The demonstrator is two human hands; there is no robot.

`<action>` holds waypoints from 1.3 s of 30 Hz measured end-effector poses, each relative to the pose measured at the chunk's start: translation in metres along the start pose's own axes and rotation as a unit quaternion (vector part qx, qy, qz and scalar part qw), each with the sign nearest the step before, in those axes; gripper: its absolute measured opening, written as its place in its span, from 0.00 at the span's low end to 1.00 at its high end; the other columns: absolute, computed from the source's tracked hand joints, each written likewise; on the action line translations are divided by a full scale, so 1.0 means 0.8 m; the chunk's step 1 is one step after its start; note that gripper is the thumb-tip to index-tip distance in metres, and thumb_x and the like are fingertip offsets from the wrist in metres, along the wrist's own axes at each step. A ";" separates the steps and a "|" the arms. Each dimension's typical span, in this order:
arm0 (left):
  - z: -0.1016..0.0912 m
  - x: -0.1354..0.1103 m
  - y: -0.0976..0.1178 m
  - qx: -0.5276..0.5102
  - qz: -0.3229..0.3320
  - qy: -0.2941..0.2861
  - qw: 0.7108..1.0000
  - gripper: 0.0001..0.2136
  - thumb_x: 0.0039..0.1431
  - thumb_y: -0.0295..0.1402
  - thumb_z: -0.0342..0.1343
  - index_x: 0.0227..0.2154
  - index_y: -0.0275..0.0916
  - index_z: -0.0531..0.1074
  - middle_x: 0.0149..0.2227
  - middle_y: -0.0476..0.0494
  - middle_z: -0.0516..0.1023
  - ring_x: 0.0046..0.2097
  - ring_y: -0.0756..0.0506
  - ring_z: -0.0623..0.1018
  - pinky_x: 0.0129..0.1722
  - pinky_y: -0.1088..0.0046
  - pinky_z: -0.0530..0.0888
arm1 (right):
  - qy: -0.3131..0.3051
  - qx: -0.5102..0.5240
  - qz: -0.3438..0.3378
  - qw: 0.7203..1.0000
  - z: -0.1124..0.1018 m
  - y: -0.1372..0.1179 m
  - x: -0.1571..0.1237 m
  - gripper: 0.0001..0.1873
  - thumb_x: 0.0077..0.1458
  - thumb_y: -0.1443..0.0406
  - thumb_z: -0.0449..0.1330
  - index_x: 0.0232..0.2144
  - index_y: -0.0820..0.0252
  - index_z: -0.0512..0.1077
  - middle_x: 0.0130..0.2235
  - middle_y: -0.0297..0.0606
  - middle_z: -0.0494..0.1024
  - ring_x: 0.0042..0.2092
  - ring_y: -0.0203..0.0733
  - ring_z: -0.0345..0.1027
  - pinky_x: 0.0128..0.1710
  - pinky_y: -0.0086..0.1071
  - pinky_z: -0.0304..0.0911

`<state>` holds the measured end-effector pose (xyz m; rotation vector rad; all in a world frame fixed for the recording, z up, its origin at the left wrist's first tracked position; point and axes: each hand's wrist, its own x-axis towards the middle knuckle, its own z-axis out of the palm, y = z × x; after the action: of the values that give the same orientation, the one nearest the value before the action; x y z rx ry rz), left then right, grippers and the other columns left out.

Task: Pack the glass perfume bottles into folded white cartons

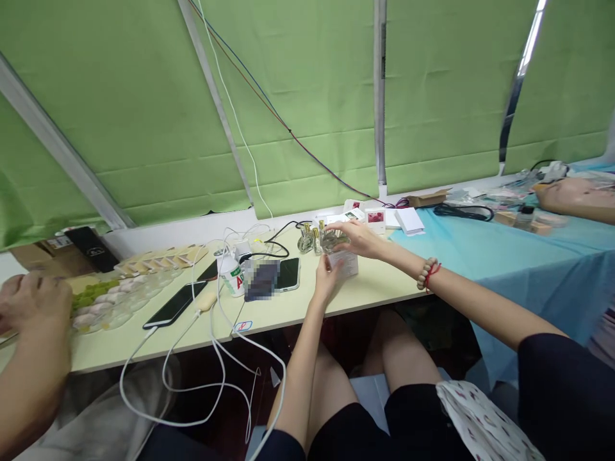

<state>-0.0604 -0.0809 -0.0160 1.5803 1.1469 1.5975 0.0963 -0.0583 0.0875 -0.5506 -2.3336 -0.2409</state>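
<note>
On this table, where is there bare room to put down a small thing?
Bare cream tabletop lies between the white box in the left hand, the right forearm and the front edge. The blue cloth beyond that forearm is wide open. Crowded: the phones and white bottle in the middle, and the glass bottles, one gripped by the right hand.

On the table (375, 288), bottles (311, 241) stand behind the box (346, 262), phones (288, 274) to its left.
</note>
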 end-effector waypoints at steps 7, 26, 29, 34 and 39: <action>0.003 -0.001 0.002 -0.026 0.004 -0.004 1.000 0.18 0.51 0.40 0.59 0.44 0.40 0.67 0.39 0.43 0.77 0.40 0.46 0.76 0.38 0.72 0.71 | -0.030 -0.016 0.014 0.999 -0.002 0.010 -0.011 0.24 0.54 0.68 0.59 0.53 0.55 0.63 0.49 0.43 0.72 0.50 0.48 0.65 0.47 0.38 0.56; 0.003 0.001 -0.001 -0.005 0.007 0.043 0.999 0.18 0.53 0.42 0.57 0.45 0.40 0.68 0.42 0.41 0.77 0.43 0.44 0.76 0.43 0.68 0.71 | -0.016 -0.041 0.029 0.999 0.016 0.023 -0.038 0.08 0.56 0.70 0.53 0.35 0.60 0.71 0.38 0.41 0.72 0.41 0.44 0.66 0.41 0.36 0.55; 0.003 0.000 0.002 -0.013 0.005 0.029 0.999 0.19 0.54 0.42 0.56 0.47 0.41 0.68 0.43 0.40 0.76 0.44 0.43 0.75 0.44 0.69 0.71 | 0.037 -0.036 0.055 0.997 0.023 0.018 -0.045 0.10 0.55 0.68 0.53 0.39 0.60 0.70 0.41 0.44 0.68 0.45 0.46 0.63 0.43 0.38 0.58; 0.004 -0.007 0.015 -0.023 0.045 0.065 0.997 0.31 0.54 0.42 0.58 0.59 0.45 0.56 0.49 0.38 0.72 0.47 0.44 0.74 0.44 0.70 0.72 | 0.111 -0.035 0.102 0.988 0.039 0.011 -0.044 0.12 0.55 0.65 0.54 0.42 0.59 0.68 0.46 0.47 0.62 0.50 0.50 0.59 0.49 0.43 0.59; 0.005 -0.011 0.020 0.008 0.106 0.092 0.990 0.23 0.59 0.41 0.52 0.57 0.47 0.59 0.53 0.40 0.69 0.52 0.44 0.72 0.52 0.68 0.68 | 0.118 -0.029 0.137 0.983 0.048 0.014 -0.040 0.14 0.56 0.63 0.53 0.45 0.58 0.69 0.50 0.48 0.61 0.52 0.50 0.59 0.52 0.45 0.59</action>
<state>-0.0535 -0.0948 -0.0060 1.6379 1.1175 1.9118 0.0992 -0.0465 0.0377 -0.8175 -2.0021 -0.2304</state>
